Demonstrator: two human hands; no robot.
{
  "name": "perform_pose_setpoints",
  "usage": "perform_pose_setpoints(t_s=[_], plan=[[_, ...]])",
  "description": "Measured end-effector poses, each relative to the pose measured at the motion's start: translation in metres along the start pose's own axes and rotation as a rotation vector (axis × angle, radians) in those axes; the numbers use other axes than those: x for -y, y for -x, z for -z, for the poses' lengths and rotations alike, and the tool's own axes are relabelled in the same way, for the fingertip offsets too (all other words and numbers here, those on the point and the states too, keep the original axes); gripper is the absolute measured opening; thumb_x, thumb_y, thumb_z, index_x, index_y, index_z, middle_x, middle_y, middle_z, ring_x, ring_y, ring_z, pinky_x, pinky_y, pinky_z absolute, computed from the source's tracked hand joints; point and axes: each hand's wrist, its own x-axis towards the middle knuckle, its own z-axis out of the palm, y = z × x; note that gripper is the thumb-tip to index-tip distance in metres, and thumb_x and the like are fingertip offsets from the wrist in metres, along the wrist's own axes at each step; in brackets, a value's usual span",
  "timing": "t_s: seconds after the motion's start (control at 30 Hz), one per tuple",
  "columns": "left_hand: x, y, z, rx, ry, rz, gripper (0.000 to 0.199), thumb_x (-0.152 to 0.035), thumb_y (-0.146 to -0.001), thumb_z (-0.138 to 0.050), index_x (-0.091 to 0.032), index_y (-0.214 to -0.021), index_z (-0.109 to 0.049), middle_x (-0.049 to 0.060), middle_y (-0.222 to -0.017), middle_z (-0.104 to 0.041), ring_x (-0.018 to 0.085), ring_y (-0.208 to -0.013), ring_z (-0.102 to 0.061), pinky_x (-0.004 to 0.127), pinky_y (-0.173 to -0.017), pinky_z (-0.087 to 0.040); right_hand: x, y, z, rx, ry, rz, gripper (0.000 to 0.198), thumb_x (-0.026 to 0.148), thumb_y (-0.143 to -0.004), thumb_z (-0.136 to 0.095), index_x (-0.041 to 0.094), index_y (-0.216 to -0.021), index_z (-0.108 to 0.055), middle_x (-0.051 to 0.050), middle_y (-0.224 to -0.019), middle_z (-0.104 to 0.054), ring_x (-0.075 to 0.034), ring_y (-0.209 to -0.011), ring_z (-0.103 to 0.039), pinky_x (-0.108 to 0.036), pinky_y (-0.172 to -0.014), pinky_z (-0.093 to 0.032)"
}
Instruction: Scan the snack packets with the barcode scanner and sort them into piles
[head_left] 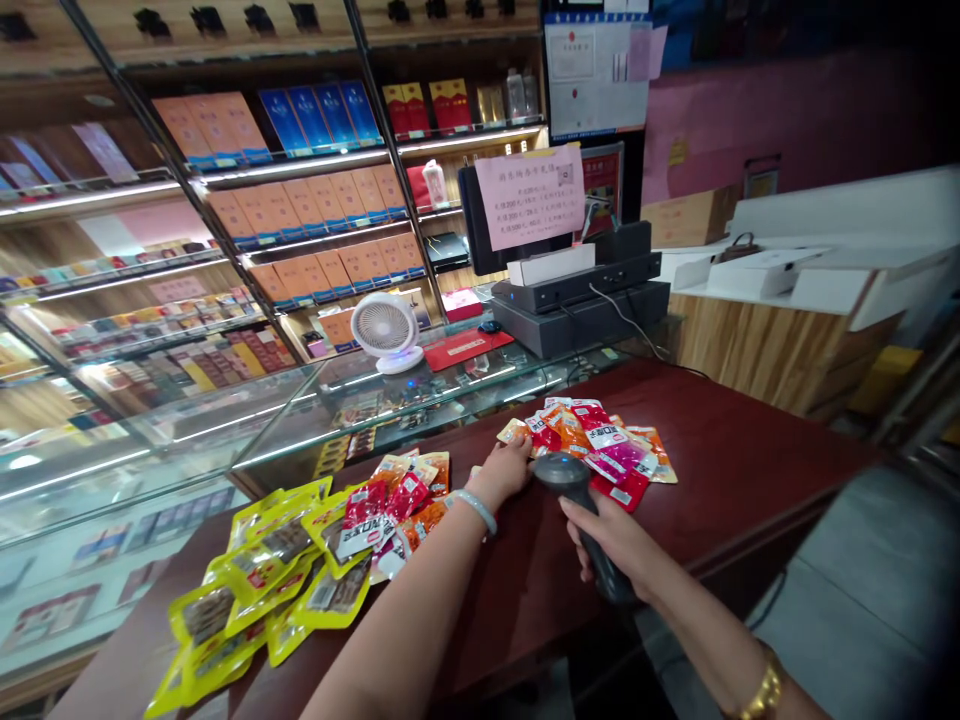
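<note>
Pink sign (530, 195) on monitor (471, 215): "200元", "300元", "500元" legible; pkt. print mostly too small. R. hand (611, 537) grips scanner (564, 474) — head just beside mixed pkts. (600, 438) on counter (739, 450). L. hand (505, 470) at their L. edge — fingertips at beige pkt. (513, 430), grasp unclear.
</note>
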Motion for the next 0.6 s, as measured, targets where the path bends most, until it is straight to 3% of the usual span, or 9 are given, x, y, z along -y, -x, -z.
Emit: perform_pose_setpoints(t_s=[0.1, 0.27, 0.4, 0.5, 0.6], plan=[[0.002, 0.031, 0.007, 0.062, -0.047, -0.054, 0.059, -0.049, -0.094, -0.039, -0.020, -0.145, -0.042, 0.015, -0.154, -0.037, 0.032, -0.135, -0.044, 0.047, -0.114, -0.029, -0.001, 0.003, -0.001, 0.021, 0.014, 0.009, 0.040, 0.055, -0.079, -0.064, 0.024, -0.096, -0.045, 0.012, -0.056, -0.049, -0.008, -0.039, -0.047, -0.022, -0.038, -0.049], [0.000, 0.075, 0.011, 0.099, -0.062, -0.064, 0.070, -0.061, -0.091, -0.041, -0.025, -0.150, -0.035, 0.014, -0.156, -0.034, 0.035, -0.140, -0.037, 0.057, -0.114, -0.024, -0.003, 0.012, -0.003, 0.027, 0.008, 0.011, 0.043, 0.057, -0.076, -0.066, 0.024, -0.096, -0.046, 0.012, -0.054, -0.048, -0.008, -0.038, -0.046, -0.022, -0.037, -0.048], [-0.002, 0.101, 0.015, 0.128, 0.002, -0.122, 0.072, -0.058, -0.086, -0.053, -0.030, -0.150, -0.034, 0.009, -0.155, -0.036, 0.032, -0.140, -0.038, 0.053, -0.116, -0.022, -0.005, 0.022, -0.007, 0.029, 0.012, 0.008, 0.043, 0.057, -0.076, -0.066, 0.023, -0.094, -0.045, 0.011, -0.056, -0.050, -0.008, -0.038, -0.047, -0.021, -0.036, -0.046], [-0.001, 0.111, 0.019, 0.124, 0.099, -0.161, 0.059, -0.046, -0.086, -0.059, -0.036, -0.142, -0.046, 0.003, -0.140, -0.057, 0.027, -0.126, -0.054, 0.041, -0.112, -0.033, -0.006, 0.028, -0.008, 0.056, 0.027, 0.001, 0.041, 0.056, -0.077, -0.066, 0.023, -0.090, -0.044, 0.011, -0.054, -0.048, -0.008, -0.038, -0.047, -0.022, -0.037, -0.048], [0.001, 0.103, 0.022, 0.027, 0.125, -0.003, 0.039, -0.030, -0.089, -0.053, -0.032, -0.127, -0.063, 0.002, -0.116, -0.071, 0.022, -0.106, -0.065, 0.032, -0.099, -0.045, -0.008, 0.033, -0.010, 0.070, 0.038, 0.024, 0.041, 0.055, -0.077, -0.066, 0.023, -0.087, -0.043, 0.011, -0.054, -0.049, -0.008, -0.038, -0.047, -0.024, -0.038, -0.049]])
